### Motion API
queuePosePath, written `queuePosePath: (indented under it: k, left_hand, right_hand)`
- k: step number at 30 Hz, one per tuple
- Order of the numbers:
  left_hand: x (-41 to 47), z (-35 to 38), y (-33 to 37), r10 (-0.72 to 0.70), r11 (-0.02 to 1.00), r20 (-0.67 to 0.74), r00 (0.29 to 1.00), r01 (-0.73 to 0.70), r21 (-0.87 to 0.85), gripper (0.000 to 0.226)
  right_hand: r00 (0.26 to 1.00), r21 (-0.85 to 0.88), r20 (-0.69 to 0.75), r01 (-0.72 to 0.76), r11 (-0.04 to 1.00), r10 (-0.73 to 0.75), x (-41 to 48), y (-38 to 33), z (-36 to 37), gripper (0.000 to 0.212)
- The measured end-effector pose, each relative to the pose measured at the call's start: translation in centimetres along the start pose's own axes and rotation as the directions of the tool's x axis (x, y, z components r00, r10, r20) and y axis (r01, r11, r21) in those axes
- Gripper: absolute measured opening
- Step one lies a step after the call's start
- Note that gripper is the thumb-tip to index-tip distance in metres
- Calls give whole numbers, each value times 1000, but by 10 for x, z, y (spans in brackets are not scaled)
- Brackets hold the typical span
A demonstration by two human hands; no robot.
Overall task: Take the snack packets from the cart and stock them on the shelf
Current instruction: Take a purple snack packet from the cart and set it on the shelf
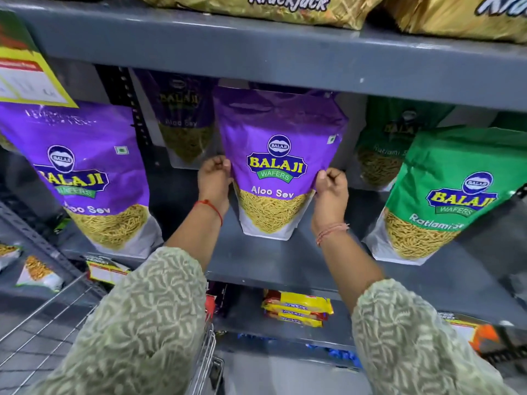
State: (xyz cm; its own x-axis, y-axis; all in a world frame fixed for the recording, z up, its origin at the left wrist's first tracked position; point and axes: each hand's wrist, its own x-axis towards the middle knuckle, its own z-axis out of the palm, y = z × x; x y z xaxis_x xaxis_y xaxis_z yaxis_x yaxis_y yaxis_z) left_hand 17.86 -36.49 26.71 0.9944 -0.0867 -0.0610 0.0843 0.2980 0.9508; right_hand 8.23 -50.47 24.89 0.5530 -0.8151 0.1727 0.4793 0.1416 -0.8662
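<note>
A purple Aloo Sev packet stands upright on the grey shelf in the middle of the view. My left hand pinches its left edge and my right hand pinches its right edge. Behind it to the left stands a second purple Aloo Sev packet, deeper in the shelf. A third, larger-looking purple packet leans at the front left. The wire cart sits at the lower left, its contents hidden by my sleeve.
Green Ratlami Sev packets stand at the right, one more behind them. The upper shelf's edge hangs just above the packet, carrying gold Krackjack packs. Yellow biscuit packs lie on the lower shelf. A yellow price tag hangs top left.
</note>
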Motion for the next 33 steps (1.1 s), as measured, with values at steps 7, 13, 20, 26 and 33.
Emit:
queuePosePath:
  k: [7, 13, 20, 26, 33]
  left_hand:
    - [2, -36, -54, -115, 960, 426, 897, -10, 280, 32]
    - [-2, -54, -95, -261, 788, 438, 860, -72, 612, 84]
    - [-8, -66, -97, -195, 747, 391, 899, -122, 654, 78]
    - [-46, -103, -96, -126, 699, 411, 903, -214, 683, 76]
    - [-52, -109, -90, -158, 674, 448, 880, -236, 700, 77]
  right_hand:
    - [865, -529, 333, -159, 834, 376, -18, 44, -61, 61]
    - [874, -748, 262, -84, 659, 409, -24, 66, -68, 82]
    - [905, -804, 229, -33, 594, 360, -41, 62, -68, 61]
    - [893, -843, 314, 106, 528, 322, -84, 49, -83, 57]
    - [892, -874, 289, 97, 477, 347, -94, 43, -83, 61]
